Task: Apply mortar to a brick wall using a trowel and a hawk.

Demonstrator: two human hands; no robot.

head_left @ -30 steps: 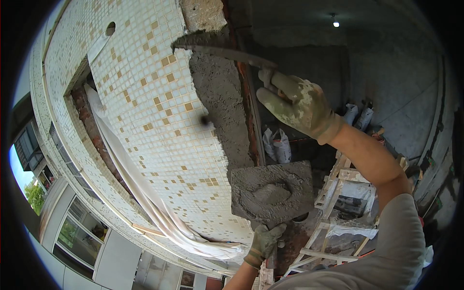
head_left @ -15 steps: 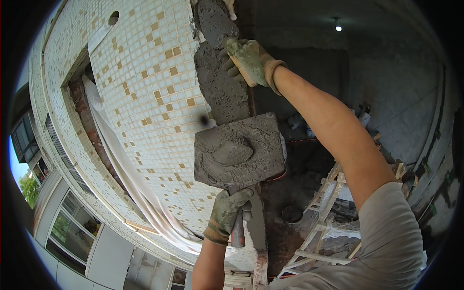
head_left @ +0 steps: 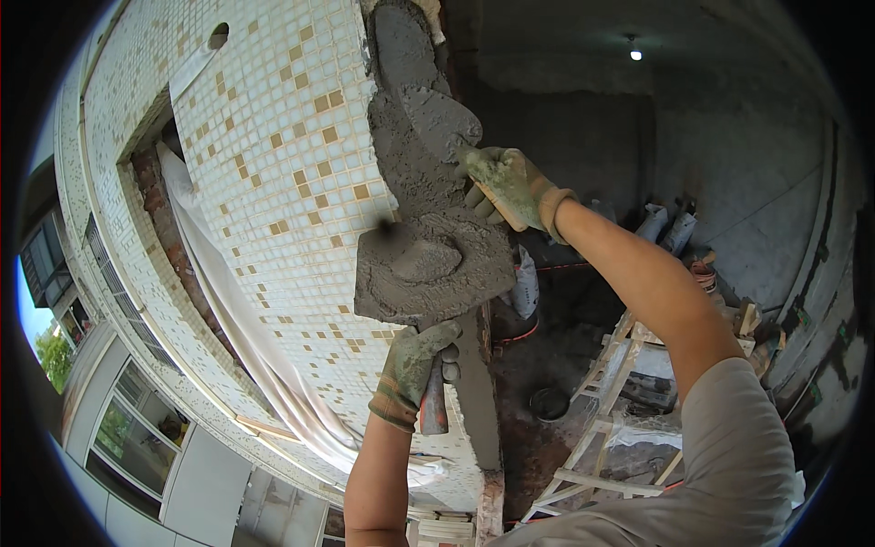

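We log left hand (head_left: 415,365) fingers clamped on plasterer's hawk (head_left: 366,296), centre frame; right hand (head_left: 507,185) fingers clamped on trowel (head_left: 441,118), upper centre

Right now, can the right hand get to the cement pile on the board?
Probably yes. The right hand, holding the trowel, is close above the board in the picture, nothing seems to block the cement pile, and the left hand grips the board from below.

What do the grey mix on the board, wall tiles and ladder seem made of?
Grey mix: probably moist cement mortar, grainy and ridged.
Wall tiles: ceramic or glass, perhaps, smooth; small squares with grout lines.
Ladder: likely unpainted wood; pale tan, squared bars.
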